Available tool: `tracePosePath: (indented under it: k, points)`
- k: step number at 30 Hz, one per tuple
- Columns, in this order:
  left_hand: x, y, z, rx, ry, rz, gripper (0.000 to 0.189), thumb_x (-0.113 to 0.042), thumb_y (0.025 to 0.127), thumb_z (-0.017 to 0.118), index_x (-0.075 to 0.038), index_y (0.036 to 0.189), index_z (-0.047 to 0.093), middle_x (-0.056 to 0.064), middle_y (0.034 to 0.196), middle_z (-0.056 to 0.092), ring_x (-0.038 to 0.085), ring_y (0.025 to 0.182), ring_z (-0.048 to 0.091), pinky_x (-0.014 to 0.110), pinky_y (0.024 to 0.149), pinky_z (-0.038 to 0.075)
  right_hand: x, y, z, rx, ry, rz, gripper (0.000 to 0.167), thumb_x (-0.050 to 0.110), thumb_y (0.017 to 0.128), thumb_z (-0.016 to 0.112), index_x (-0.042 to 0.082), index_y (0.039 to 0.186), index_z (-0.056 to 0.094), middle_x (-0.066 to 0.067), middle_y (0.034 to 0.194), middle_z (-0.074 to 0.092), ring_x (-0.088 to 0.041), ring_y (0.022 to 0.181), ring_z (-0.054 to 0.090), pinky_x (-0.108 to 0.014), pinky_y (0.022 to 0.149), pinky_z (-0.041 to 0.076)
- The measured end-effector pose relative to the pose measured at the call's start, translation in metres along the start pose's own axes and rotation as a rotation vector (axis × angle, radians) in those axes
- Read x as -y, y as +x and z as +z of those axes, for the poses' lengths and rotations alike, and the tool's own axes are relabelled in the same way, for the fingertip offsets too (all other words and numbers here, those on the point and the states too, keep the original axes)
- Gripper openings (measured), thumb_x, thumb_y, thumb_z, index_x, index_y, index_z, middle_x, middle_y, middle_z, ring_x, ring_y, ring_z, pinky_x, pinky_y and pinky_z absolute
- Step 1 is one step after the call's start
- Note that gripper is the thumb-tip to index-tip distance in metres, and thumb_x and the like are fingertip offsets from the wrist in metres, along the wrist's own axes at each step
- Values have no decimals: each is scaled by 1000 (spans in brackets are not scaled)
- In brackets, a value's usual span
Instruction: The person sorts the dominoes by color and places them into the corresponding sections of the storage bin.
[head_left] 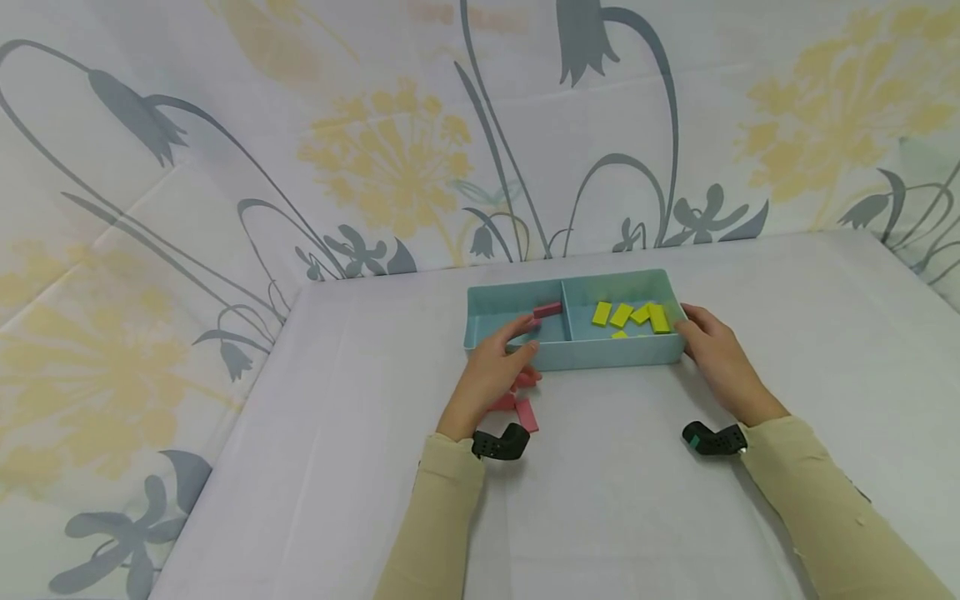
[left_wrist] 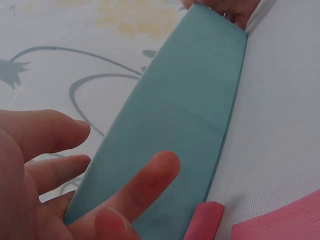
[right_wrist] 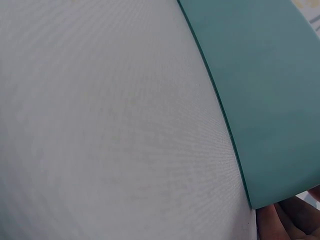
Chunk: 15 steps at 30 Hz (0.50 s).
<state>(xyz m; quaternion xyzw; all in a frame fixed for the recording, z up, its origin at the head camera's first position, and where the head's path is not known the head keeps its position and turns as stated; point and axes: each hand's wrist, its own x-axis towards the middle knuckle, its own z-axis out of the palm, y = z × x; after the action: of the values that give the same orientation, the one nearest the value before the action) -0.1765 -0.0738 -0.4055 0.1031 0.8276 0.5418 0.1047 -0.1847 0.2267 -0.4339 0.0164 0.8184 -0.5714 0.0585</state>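
Observation:
A teal divided box (head_left: 607, 357) with two compartments stands on the white cloth. My left hand (head_left: 487, 375) reaches over its front wall at the left compartment, fingers spread, with nothing seen gripped in the left wrist view. Close to those fingertips, a pink block (head_left: 547, 309) lies inside the left compartment, beside another one partly hidden by the fingers. Under and beside this hand, several more pink blocks (head_left: 527, 415) lie on the cloth. My right hand (head_left: 716, 358) holds the box's right end, thumb at the front corner and fingers around the end wall.
Several yellow blocks (head_left: 621, 315) lie in the right compartment, past the divider (head_left: 566, 312). White cloth (head_left: 615, 500) covers the surface in front of the box. Behind and to the left hangs a flower-patterned cloth (head_left: 390, 150).

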Motion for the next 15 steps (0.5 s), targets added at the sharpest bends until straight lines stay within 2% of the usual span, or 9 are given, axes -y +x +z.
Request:
tracePosePath:
  k: [3, 9, 15]
  points:
    - [-1, 0, 0, 5, -5, 2, 49, -35, 90, 51, -27, 136, 36, -1, 94, 65, 24, 71, 64, 34, 55, 47, 1, 0, 0, -1, -4, 1, 63, 40, 95, 27, 4, 143, 10, -15, 147, 12, -32, 131, 18, -48, 101, 25]
    - [-1, -1, -1, 7, -26, 17, 47, -33, 90, 51, -26, 135, 38, 0, 124, 52, 23, 73, 64, 34, 56, 47, -1, 0, 0, 3, -2, -9, 62, 39, 95, 26, 3, 143, 10, -17, 146, 12, -34, 130, 20, -51, 100, 26]
    - [-1, -3, -2, -52, -117, -5, 32, -36, 90, 50, -31, 122, 52, -5, 114, 57, 25, 71, 65, 37, 59, 51, -1, 0, -1, 5, 3, -14, 61, 38, 95, 26, 3, 143, 10, -17, 146, 12, -35, 129, 20, -51, 99, 26]
